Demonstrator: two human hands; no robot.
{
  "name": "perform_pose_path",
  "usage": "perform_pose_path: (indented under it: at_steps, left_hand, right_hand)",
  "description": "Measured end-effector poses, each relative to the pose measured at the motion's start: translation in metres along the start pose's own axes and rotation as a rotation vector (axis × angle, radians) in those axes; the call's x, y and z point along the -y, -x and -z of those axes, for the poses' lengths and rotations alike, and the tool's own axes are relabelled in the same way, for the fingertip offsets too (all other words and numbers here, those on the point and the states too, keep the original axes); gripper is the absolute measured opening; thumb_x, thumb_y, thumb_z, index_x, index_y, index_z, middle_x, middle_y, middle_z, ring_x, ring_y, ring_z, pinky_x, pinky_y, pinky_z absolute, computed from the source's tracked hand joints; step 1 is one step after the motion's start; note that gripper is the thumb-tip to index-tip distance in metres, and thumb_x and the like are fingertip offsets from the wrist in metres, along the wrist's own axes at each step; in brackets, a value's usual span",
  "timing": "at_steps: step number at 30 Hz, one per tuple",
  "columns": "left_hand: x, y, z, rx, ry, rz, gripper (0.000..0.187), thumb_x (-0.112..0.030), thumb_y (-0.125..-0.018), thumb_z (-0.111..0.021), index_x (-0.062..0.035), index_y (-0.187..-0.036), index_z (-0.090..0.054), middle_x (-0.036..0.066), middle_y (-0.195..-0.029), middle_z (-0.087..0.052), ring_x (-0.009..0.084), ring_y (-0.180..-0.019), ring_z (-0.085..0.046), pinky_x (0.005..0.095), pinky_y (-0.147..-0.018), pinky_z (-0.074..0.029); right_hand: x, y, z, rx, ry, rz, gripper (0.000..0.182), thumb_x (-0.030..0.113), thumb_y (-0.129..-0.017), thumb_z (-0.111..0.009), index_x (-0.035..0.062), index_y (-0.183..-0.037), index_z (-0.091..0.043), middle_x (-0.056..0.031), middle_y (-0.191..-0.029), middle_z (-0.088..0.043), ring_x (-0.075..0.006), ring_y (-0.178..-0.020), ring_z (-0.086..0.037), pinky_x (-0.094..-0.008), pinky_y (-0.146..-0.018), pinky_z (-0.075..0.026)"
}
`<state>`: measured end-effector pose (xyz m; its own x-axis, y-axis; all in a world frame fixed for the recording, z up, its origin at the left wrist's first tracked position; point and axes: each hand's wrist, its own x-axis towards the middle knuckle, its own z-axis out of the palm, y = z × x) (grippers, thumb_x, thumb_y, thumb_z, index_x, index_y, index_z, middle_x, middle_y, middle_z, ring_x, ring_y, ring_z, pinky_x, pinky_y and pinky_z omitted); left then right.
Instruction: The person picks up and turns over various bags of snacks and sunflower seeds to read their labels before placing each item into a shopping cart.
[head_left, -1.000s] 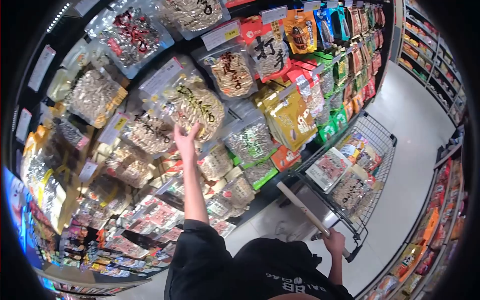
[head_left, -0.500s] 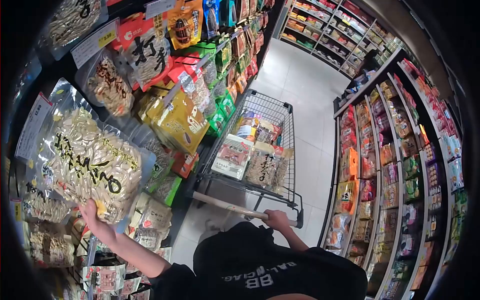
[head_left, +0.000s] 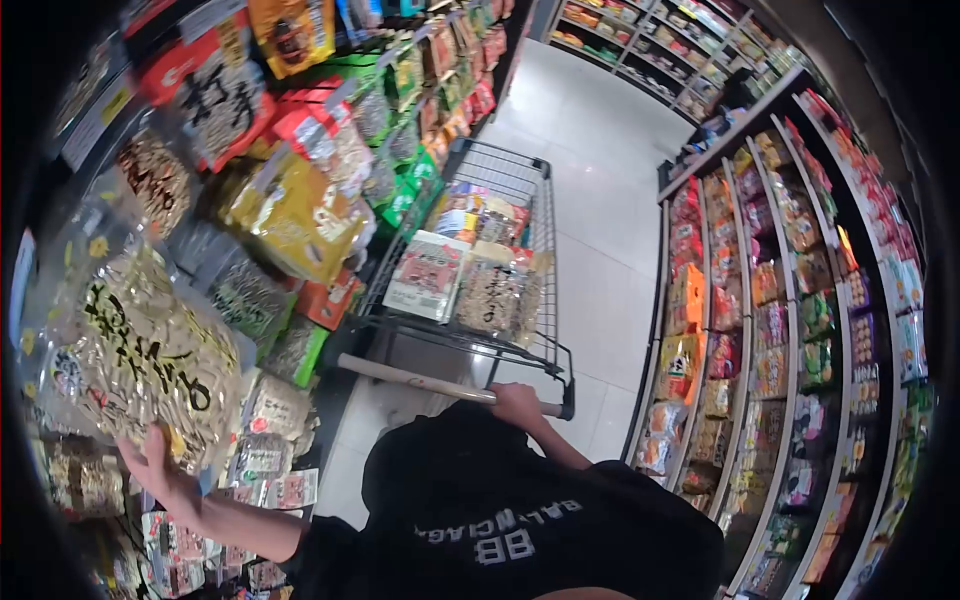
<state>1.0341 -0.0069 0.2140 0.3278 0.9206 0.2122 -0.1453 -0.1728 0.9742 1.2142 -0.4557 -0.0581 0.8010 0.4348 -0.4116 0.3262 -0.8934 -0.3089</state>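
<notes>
My left hand is at the lower edge of a large clear bag of pale seeds with black lettering, its thumb showing on the front. The bag is at the shelf display on the left, tilted; whether it still hangs there is hidden. My right hand is wrapped round the handle of a shopping cart. In the cart lie a white and pink package, a clear bag of seeds with dark lettering and several other packets.
Hanging snack bags, including a yellow bag and a red bag, fill the left display beside the cart. Shelves of packaged snacks line the right side. Pale floor tiles run between them, with more shelving at the far end.
The cart, both hands and the left display have shifted left in view. The left hand is a little lower on the bag's edge; the right hand stays on the handle.
</notes>
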Motion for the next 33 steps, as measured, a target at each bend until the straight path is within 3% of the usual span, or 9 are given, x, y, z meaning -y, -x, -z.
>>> perform_pose_path:
  at_steps: [1, 2, 4, 6, 8, 13, 28, 30, 33]
  left_hand:
    - [0.002, 0.009, -0.011, 0.131, -0.001, 0.001, 0.093, -0.016, -0.071, -0.076, 0.0107, -0.141, -0.021, 0.019, -0.119, -0.052, 0.0229, -0.104, -0.055, 0.0293, -0.094, -0.042]
    - [0.017, 0.026, -0.026, 0.08, 0.009, 0.03, 0.09, -0.016, -0.071, -0.076, 0.0078, -0.141, -0.026, 0.02, -0.13, -0.045, 0.0266, -0.113, -0.05, 0.0331, -0.099, -0.038]
    - [0.036, 0.062, -0.054, 0.184, -0.062, 0.157, 0.089, -0.015, -0.069, -0.076, 0.004, -0.142, -0.029, 0.02, -0.136, -0.039, 0.0277, -0.12, -0.045, 0.0346, -0.103, -0.035]
    - [0.082, 0.104, -0.076, 0.166, -0.019, 0.262, 0.085, -0.011, -0.067, -0.076, 0.001, -0.14, -0.034, 0.019, -0.135, -0.041, 0.0258, -0.123, -0.043, 0.0345, -0.103, -0.034]
    - [0.09, 0.143, -0.105, 0.424, 0.108, 0.457, 0.083, -0.006, -0.065, -0.074, 0.0007, -0.139, -0.036, 0.017, -0.131, -0.046, 0.0251, -0.12, -0.047, 0.0336, -0.1, -0.038]
    - [0.092, 0.209, -0.155, 0.626, 0.259, 0.639, 0.074, 0.0, -0.064, -0.066, 0.0045, -0.134, -0.039, 0.015, -0.119, -0.056, 0.0236, -0.107, -0.058, 0.0323, -0.092, -0.045]
    - [0.124, 0.176, -0.176, 0.75, 0.694, 0.753, 0.068, -0.002, -0.071, -0.068, 0.0039, -0.131, -0.038, 0.016, -0.119, -0.055, 0.0257, -0.108, -0.057, 0.0356, -0.093, -0.046]
    - [0.13, 0.167, -0.172, 0.749, 0.641, 0.765, 0.065, 0.0, -0.073, -0.067, 0.0031, -0.131, -0.038, 0.014, -0.12, -0.055, 0.0243, -0.108, -0.057, 0.035, -0.093, -0.045]
    - [0.144, 0.155, -0.166, 0.712, 0.583, 0.807, 0.061, 0.001, -0.076, -0.065, 0.001, -0.132, -0.039, 0.011, -0.122, -0.054, 0.0201, -0.11, -0.054, 0.0323, -0.094, -0.043]
  right_hand:
    - [-0.001, -0.002, 0.007, 0.003, -0.015, 0.001, 0.025, 0.032, -0.075, -0.061, 0.0147, -0.093, -0.065, -0.0117, -0.078, -0.066, -0.0327, -0.076, -0.065, -0.0447, -0.066, -0.05]
    - [0.0, -0.003, 0.015, 0.007, -0.027, 0.01, 0.025, 0.033, -0.075, -0.061, 0.0143, -0.093, -0.065, -0.0118, -0.078, -0.066, -0.0326, -0.075, -0.064, -0.0447, -0.066, -0.05]
    - [-0.006, -0.009, 0.017, 0.006, -0.035, 0.035, 0.026, 0.033, -0.075, -0.062, 0.0139, -0.093, -0.064, -0.0119, -0.077, -0.066, -0.0324, -0.075, -0.064, -0.0448, -0.066, -0.05]
    - [-0.017, -0.017, 0.013, -0.01, -0.024, 0.058, 0.027, 0.034, -0.075, -0.062, 0.0137, -0.092, -0.063, -0.0119, -0.076, -0.066, -0.032, -0.075, -0.065, -0.0449, -0.066, -0.05]
    - [-0.019, -0.017, 0.026, -0.011, -0.046, 0.036, 0.028, 0.036, -0.074, -0.064, 0.0142, -0.092, -0.063, -0.0115, -0.075, -0.065, -0.0312, -0.075, -0.065, -0.0448, -0.066, -0.05]
    - [-0.031, -0.031, 0.038, 0.068, -0.019, 0.005, 0.033, 0.037, -0.073, -0.064, 0.0162, -0.098, -0.065, -0.0113, -0.08, -0.067, -0.0319, -0.077, -0.065, -0.0443, -0.066, -0.05]
    - [-0.027, -0.043, 0.064, 0.133, 0.082, -0.11, 0.037, 0.037, -0.068, -0.063, 0.0176, -0.099, -0.069, -0.0112, -0.092, -0.068, -0.0304, -0.091, -0.064, -0.043, -0.076, -0.052]
    - [-0.052, -0.055, 0.035, 0.033, 0.202, -0.001, 0.03, 0.031, -0.067, -0.063, 0.014, -0.09, -0.072, -0.0094, -0.084, -0.07, -0.0256, -0.08, -0.068, -0.039, -0.072, -0.054]
    - [-0.043, -0.059, 0.056, 0.228, -0.079, -0.004, 0.018, 0.022, -0.066, -0.064, 0.0064, -0.073, -0.072, -0.004, -0.06, -0.067, -0.0135, -0.052, -0.066, -0.0286, -0.056, -0.054]
